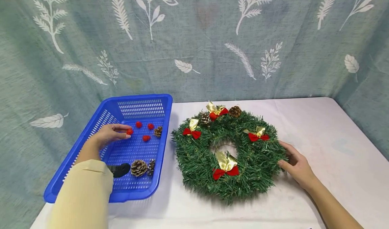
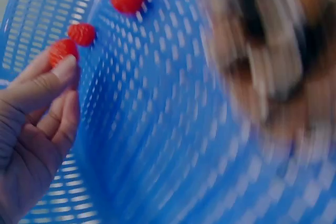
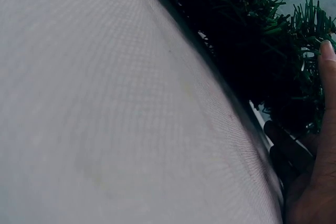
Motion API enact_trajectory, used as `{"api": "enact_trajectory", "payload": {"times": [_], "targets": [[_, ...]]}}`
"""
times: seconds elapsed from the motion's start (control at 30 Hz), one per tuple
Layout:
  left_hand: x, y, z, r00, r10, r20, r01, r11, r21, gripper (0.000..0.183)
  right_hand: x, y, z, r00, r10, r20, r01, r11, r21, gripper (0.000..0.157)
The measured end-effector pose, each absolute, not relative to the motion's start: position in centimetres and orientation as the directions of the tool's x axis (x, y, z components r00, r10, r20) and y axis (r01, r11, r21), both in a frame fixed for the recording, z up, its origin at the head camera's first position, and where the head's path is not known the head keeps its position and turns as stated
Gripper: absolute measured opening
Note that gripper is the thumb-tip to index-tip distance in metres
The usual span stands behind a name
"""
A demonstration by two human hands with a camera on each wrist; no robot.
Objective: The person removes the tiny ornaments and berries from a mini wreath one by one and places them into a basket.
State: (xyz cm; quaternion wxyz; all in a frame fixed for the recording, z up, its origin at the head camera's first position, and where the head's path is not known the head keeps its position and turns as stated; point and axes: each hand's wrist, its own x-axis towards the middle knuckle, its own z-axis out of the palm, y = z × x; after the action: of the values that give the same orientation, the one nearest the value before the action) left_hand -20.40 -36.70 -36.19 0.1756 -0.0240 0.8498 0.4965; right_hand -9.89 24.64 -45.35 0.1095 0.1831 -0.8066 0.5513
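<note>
Over the blue basket, my left hand pinches a small red berry ornament between thumb and fingertips. Three more red berries lie on the basket floor beyond that hand, one of them a red berry to its right. A green wreath lies flat on the white table, decorated with red-and-gold bows, pinecones and a red berry at its far side. My right hand holds the wreath's right edge, thumb against the needles and the other fingers low at the rim, partly hidden.
Inside the basket, a large pinecone and a frosted pinecone lie near the front, with a small pinecone at the right wall. A leaf-patterned curtain hangs behind the table.
</note>
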Motion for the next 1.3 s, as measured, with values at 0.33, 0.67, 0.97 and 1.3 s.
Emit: {"api": "enact_trajectory", "payload": {"times": [0.33, 0.67, 0.97, 1.3], "targets": [[-20.7, -35.5, -38.8, -0.933, 0.057, -0.355, -0.284, 0.49, 0.824, 0.057, -9.3, 25.4, -45.5, -0.921, -0.16, 0.355, -0.389, 0.366, -0.845, 0.062], [-21.3, -35.7, -39.7, -0.93, 0.054, -0.363, -0.299, 0.463, 0.834, 0.054, -9.3, 25.4, -45.4, -0.922, -0.153, 0.357, -0.388, 0.355, -0.85, 0.063], [-21.3, -36.0, -39.1, -0.918, 0.041, -0.395, -0.336, 0.454, 0.826, 0.067, -9.5, 25.1, -45.3, -0.911, -0.162, 0.379, -0.412, 0.334, -0.848, 0.062], [-21.0, -36.7, -38.3, -0.936, 0.054, -0.347, -0.314, 0.32, 0.894, 0.067, -10.0, 24.7, -45.4, -0.9, -0.184, 0.396, -0.436, 0.322, -0.84, 0.06]]}}
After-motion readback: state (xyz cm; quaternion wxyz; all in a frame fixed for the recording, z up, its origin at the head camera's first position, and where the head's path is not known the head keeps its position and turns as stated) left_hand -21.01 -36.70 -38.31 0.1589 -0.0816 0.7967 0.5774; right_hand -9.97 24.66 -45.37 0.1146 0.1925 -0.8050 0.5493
